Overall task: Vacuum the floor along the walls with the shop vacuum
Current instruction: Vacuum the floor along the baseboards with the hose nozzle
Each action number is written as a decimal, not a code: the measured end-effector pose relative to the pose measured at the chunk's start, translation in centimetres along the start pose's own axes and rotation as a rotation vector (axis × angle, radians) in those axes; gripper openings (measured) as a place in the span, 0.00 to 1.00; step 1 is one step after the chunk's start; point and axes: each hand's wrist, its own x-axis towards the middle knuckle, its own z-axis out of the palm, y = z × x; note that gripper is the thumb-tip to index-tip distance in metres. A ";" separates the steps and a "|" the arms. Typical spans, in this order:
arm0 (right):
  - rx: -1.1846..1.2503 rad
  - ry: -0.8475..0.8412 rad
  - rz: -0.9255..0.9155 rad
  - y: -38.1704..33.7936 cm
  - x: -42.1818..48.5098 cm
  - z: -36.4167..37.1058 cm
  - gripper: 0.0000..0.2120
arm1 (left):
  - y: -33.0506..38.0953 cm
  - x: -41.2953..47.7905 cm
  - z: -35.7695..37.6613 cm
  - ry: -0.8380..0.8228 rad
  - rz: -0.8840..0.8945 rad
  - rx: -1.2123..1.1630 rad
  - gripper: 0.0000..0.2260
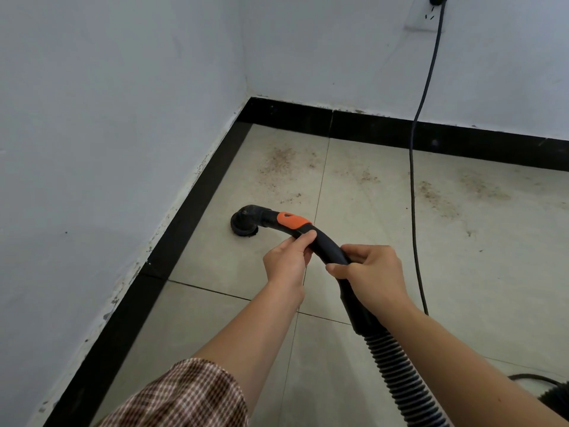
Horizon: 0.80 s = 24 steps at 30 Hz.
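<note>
A black curved vacuum handle (326, 246) with an orange band (291, 220) ends in a round black brush nozzle (244, 224) that sits on the beige tile floor (215, 318) close to the left wall's black baseboard (172, 241). My left hand (288, 261) grips the handle just behind the orange band. My right hand (371, 272) grips it lower down, above the ribbed black hose (400, 377) that runs to the bottom edge. Brown dust patches (278, 160) lie on the tiles near the corner and along the far baseboard.
Two white walls meet in a corner (246, 87). A dark power cord (414, 167) hangs from a wall socket (431, 16) and trails across the floor on the right. A dark object (554, 399), partly cut off, sits at the lower right edge.
</note>
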 end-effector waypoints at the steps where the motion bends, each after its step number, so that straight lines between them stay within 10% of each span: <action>1: 0.001 -0.002 0.002 -0.1 0.1 0.3 0.06 | 0.2 0.1 -0.2 0.005 0.005 0.000 0.04; 24: -0.028 -0.071 -0.066 -1.7 1.3 5.8 0.06 | 3.5 1.9 -4.1 0.112 0.039 -0.065 0.05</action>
